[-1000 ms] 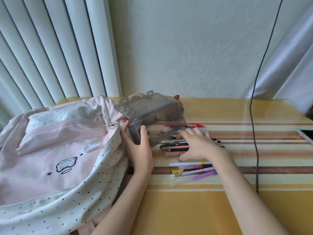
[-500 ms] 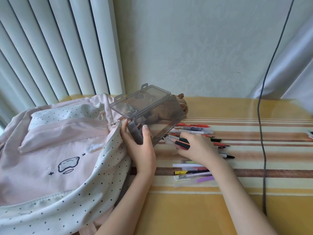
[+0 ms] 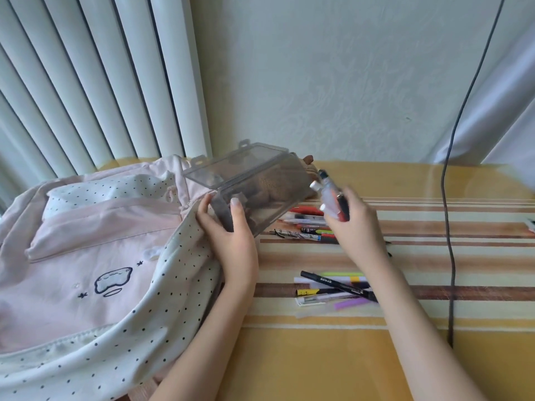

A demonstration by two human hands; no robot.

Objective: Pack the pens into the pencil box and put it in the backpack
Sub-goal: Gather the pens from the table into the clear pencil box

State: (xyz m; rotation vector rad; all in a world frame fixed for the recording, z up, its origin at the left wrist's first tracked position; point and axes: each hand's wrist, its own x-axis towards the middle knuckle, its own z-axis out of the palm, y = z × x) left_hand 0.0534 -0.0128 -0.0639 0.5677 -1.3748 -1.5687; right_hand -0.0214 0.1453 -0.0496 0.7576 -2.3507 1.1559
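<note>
Single head-worn wide-angle view, looking forward and down from close above the striped table [image 3: 434,357], facing the wall [image 3: 333,76]. Forearms enter bottom edge; straight lines bow near frame edges. No second view.

Left hand [image 3: 231,238] tilts open pencil box [image 3: 260,195]; right hand [image 3: 353,224] grips pens [image 3: 333,198].

Backpack [image 3: 86,256] left of pencil box [image 3: 260,195], pens [image 3: 333,290] right.

Backpack [image 3: 86,256]: pale pink, white panels with black dots. Pencil box [image 3: 257,195]: smoky grey, see-through. Tablecloth [image 3: 318,357]: yellow with brown and cream stripes
</note>
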